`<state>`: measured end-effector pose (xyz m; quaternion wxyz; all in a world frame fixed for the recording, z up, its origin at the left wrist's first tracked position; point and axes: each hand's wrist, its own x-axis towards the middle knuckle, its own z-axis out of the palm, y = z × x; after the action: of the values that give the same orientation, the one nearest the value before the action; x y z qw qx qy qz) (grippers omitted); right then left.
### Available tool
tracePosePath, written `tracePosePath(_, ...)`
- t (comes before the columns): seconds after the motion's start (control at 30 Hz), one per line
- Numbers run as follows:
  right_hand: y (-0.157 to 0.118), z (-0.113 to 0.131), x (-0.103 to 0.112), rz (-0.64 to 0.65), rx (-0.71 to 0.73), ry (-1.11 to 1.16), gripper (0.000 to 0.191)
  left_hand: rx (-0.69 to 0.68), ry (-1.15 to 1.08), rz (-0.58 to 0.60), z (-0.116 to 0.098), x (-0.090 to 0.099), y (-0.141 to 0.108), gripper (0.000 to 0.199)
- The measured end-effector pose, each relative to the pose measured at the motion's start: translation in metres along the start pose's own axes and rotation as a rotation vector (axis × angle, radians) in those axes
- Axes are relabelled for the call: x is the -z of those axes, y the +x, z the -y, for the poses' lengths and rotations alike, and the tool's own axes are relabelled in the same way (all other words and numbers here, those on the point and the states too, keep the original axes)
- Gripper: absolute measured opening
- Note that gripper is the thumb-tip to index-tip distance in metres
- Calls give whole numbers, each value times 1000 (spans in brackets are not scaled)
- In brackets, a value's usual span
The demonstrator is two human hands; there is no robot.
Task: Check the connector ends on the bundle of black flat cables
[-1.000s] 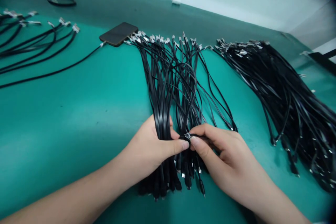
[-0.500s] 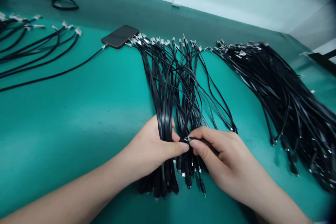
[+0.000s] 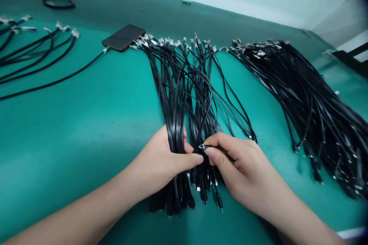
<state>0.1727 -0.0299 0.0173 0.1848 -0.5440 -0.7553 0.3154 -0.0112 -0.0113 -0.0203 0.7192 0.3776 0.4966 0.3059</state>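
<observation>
My left hand (image 3: 169,157) is wrapped round a bundle of flat black cables (image 3: 172,111), its thumb reaching across the front. Silver USB plugs (image 3: 169,41) fan out at the bundle's far end, and dark connectors (image 3: 172,203) hang below my hand. Just right of the left thumb, my right hand (image 3: 237,159) pinches a thin black cable end (image 3: 202,147) with a shiny tip; the rest of it is hidden by the fingers. More loose black cables (image 3: 201,103) lie behind and beneath the right hand, their small plugs showing below.
A dark phone (image 3: 124,38) lies beyond the bundle, with a cable plugged into it. Other cables (image 3: 37,53) spread at the left, and a coil (image 3: 59,0) lies at the back. A thick cable pile (image 3: 310,103) covers the right side of the green table (image 3: 86,122).
The view has shifted slightly, so everything sits a little further left. The shiny tip has come away from my left thumb, slightly upward. Both hands keep their holds.
</observation>
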Motion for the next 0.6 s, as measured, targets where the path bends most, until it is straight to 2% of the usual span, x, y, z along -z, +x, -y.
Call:
tracePosePath(0.17,0,4,0,-35,-81,30,22,-22,14,-23,-1,0,1,45)
tracePosePath(0.4,-3,7,-3,32,-78,136,23,-39,-39,-76,-3,-2,-1,42)
tracePosePath(0.6,-3,7,-8,48,-77,103,22,-29,-70,-82,-4,-5,0,40)
